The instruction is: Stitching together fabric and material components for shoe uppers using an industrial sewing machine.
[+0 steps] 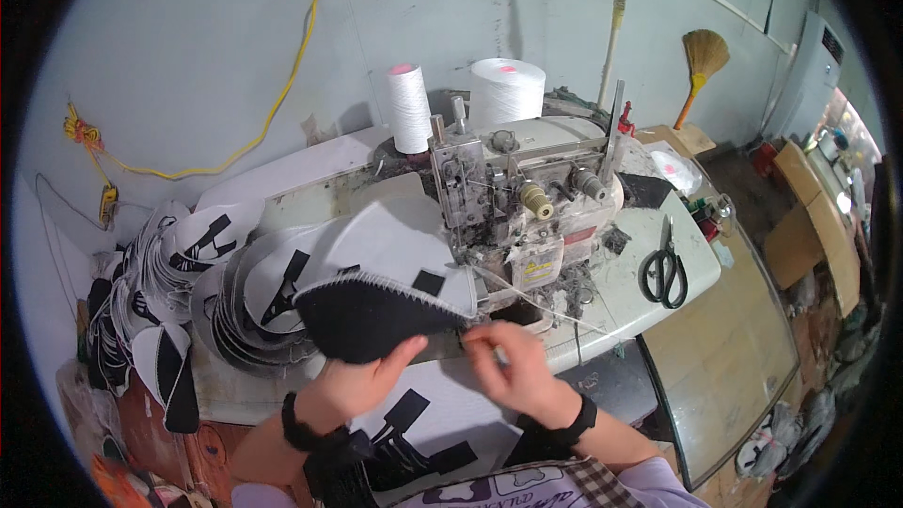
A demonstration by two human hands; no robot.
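A curved fabric piece (381,315), black below and white above with white zigzag stitching along the join, lies in front of the sewing machine (536,216). My left hand (356,386) grips its lower black edge, thumb on top and the other fingers hidden beneath. By the piece's right tip, my right hand (513,367) is closed with thumb and fingers pinched together. Whatever sits in that pinch is too small to make out. White thread runs from the machine's front toward the right. Another white piece with black strips (406,414) lies below my hands.
Stacks of similar white and black pieces (268,296) fill the table's left side. Two white thread cones (508,89) stand behind the machine. Black scissors (666,268) rest at its right. A yellow cord (292,75) hangs on the wall; a broom (701,66) leans at the back right.
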